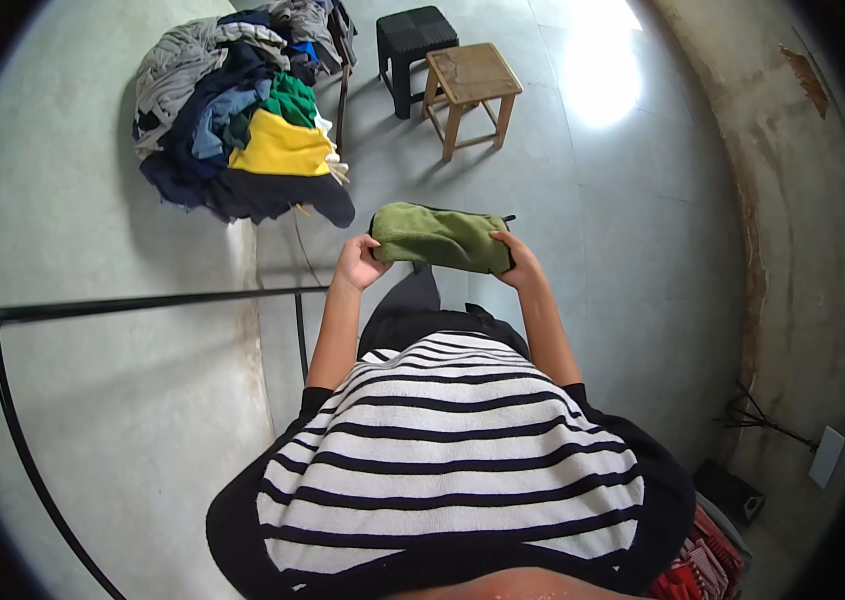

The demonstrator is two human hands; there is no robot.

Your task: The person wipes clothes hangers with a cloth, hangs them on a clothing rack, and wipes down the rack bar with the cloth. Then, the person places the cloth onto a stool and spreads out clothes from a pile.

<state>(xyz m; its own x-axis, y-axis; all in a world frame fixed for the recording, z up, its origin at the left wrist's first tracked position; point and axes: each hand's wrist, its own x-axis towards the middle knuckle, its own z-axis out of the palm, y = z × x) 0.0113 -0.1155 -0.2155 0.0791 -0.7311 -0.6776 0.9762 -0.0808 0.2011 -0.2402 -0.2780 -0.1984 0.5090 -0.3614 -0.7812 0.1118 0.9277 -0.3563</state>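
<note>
A green, fuzzy cloth (pixel 438 238) with dark edging is stretched between my two hands in front of my body. It looks folded into a long rectangle, and a small black tab sticks out at its upper right corner. My left hand (pixel 361 262) pinches the left end, thumb on top. At the opposite end my right hand (pixel 516 260) grips the cloth, its fingers partly hidden behind it. The cloth sags slightly in the middle.
A large heap of clothes (pixel 233 120) is piled at the upper left. Beyond my hands stand a black stool (pixel 415 32) and a wooden stool (pixel 473 75). A black metal frame (pixel 143 307) is on the left. Red fabric (pixel 708 560) and a black box (pixel 730 492) lie lower right.
</note>
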